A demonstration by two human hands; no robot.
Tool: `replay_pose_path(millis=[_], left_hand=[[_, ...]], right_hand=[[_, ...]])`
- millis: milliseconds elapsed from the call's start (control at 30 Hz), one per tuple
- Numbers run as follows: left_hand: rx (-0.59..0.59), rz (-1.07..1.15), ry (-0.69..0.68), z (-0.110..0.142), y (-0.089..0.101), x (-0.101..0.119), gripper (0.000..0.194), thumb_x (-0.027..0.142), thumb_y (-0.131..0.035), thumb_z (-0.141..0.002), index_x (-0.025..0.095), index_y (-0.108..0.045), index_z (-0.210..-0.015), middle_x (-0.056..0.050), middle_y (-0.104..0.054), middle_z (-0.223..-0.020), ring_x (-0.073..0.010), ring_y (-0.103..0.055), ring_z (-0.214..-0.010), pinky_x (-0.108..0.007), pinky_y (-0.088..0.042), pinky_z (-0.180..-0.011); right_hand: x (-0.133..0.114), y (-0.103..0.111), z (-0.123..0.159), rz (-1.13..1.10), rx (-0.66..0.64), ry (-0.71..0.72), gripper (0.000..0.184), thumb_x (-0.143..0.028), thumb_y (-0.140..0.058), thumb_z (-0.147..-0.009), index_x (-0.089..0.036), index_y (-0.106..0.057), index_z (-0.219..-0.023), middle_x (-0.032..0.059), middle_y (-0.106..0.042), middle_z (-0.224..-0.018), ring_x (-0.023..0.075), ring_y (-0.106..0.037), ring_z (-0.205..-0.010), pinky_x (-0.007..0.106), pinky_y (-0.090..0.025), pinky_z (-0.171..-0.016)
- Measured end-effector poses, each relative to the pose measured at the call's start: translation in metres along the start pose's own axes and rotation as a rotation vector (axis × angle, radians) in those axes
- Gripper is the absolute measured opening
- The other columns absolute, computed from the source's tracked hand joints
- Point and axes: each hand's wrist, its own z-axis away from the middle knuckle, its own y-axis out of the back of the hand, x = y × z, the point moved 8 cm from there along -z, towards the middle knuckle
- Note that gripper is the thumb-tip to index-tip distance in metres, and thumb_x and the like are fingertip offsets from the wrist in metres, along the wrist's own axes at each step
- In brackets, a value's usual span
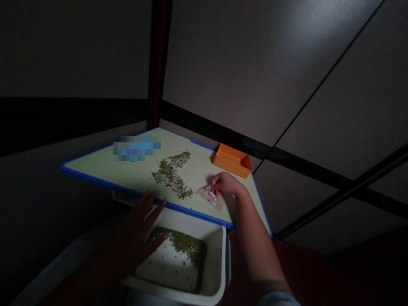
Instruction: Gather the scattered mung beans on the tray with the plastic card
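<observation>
Spread wide, the left hand's (135,231) fingers suit a light, steady touch at the table's (95,165) near edge; the right hand's (228,183) narrow fingers, grip unclear, work best low over the fan (217,205) on its right side. One blue thing (137,148), one grain scatter (170,172), one bin (224,259) below, one fan, one box (230,165).

Dim overall, with a soft glare on the upper-right wall panel (306,25).

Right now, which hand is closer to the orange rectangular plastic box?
Right. The right hand is in front of the box; the left hand is farther, at the near edge of the yellow tabletop.
</observation>
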Motion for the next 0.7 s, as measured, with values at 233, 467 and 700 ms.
replay_pose_path(millis=[233,467,700], left_hand=[[-0.001,0.003,-0.004,0.0,-0.001,0.0,0.072,0.062,-0.049,-0.083,0.027,-0.035,-0.145,-0.011,-0.032,-0.158,-0.0349,-0.037,-0.141,-0.049,-0.044,-0.107],[-0.006,-0.028,-0.005,-0.002,0.003,0.003,0.072,0.063,-0.047,-0.083,0.025,-0.039,-0.143,-0.015,-0.038,-0.154,-0.0365,-0.041,-0.138,-0.051,-0.049,-0.101],[-0.015,-0.004,0.005,-0.003,0.003,0.002,0.073,0.064,-0.049,-0.082,0.024,-0.04,-0.143,-0.014,-0.038,-0.154,-0.0367,-0.041,-0.138,-0.049,-0.047,-0.103]], right_hand=[[0.003,0.011,0.0,0.192,0.121,-0.064,0.021,-0.029,-0.067,-0.078,-0.014,-0.066,-0.063,-0.001,-0.06,-0.053,0.0091,-0.048,-0.049,0.023,-0.033,-0.054],[0.011,0.042,0.005,0.463,0.39,-0.189,0.019,-0.033,-0.071,-0.076,-0.015,-0.071,-0.067,0.0055,-0.065,-0.065,0.0121,-0.047,-0.058,0.026,-0.024,-0.053],[0.002,0.03,0.001,0.277,0.368,-0.053,0.024,-0.033,-0.064,-0.084,-0.013,-0.069,-0.071,0.003,-0.062,-0.062,0.0104,-0.048,-0.056,0.022,-0.028,-0.053]])
